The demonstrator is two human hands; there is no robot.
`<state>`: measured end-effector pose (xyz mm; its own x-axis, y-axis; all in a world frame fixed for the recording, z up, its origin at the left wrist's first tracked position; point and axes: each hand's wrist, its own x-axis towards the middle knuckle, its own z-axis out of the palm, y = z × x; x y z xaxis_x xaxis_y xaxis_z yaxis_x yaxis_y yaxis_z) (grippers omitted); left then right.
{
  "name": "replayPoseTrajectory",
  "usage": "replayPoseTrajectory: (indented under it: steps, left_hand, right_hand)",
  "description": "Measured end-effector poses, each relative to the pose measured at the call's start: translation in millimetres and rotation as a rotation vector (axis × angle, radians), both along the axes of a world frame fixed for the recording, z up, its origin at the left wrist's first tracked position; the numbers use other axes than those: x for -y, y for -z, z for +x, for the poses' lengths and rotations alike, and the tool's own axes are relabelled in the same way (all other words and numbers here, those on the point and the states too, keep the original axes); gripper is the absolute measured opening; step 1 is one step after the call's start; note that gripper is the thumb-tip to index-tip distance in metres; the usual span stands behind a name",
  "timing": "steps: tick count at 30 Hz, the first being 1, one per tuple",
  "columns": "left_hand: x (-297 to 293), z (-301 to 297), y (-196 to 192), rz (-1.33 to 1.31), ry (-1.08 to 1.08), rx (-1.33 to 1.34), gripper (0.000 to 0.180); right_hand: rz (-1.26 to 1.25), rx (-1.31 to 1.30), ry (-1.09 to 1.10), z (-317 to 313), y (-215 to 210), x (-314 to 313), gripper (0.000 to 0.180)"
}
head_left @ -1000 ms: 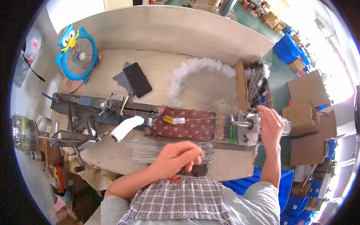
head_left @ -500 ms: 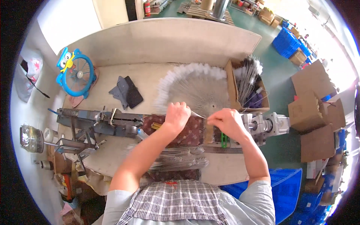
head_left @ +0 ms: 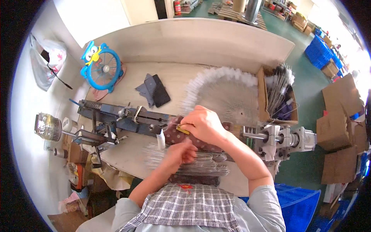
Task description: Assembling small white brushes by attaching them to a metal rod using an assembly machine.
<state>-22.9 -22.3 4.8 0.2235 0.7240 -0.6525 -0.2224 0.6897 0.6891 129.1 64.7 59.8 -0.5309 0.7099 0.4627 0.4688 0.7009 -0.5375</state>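
My right hand (head_left: 203, 124) reaches across to the left, over a brown polka-dot cloth (head_left: 172, 136). Its fingers are pinched on what looks like a thin wire, beside a small yellow block (head_left: 182, 130) and the end of a dark metal bench fixture (head_left: 148, 121). Closer to me, my left hand (head_left: 180, 155) hovers with curled fingers, blurred by motion, so its grip is unclear. Under and beside it lies a bundle of looped thin wires (head_left: 208, 164). A white, tube-like piece (head_left: 160, 140) hangs down at the fixture's end.
White-tufted wire brushes (head_left: 216, 75) lie fanned across the table's far side. A cardboard box (head_left: 262, 96) holds more wires. A metal clamp unit (head_left: 278, 137) stands right; a blue fan (head_left: 102, 69), a dark phone-like slab (head_left: 160, 92) and grey cloth (head_left: 143, 92) lie left.
My right hand has moved left to the yellow block and the fixture's end. My left hand has drawn back toward me, above the wire bundle. The whole view has shifted right.
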Motion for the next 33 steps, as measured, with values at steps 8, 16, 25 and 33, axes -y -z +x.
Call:
replayPoseTrajectory:
  steps: [8,16,25,33]
  left_hand:
    - [-5.7,-94.1,2.8,-0.030,-0.528,0.737,0.053]
    - [-22.1,-59.0,5.6,0.427,0.219,-0.810,0.052]
    - [-12.2,-22.8,9.2,0.349,-0.312,0.190,0.016]
    - [-18.3,-46.3,24.7,0.675,0.018,-0.637,0.028]
  right_hand:
    - [0.026,0.051,0.089,-49.8,13.9,-3.8,0.007]
    - [0.061,0.109,0.103,-49.0,3.4,-4.3,0.008]
    - [-0.039,0.098,-0.007,-0.1,12.1,46.7,0.019]
    - [-0.186,0.122,0.155,-31.2,72.7,13.5,0.024]
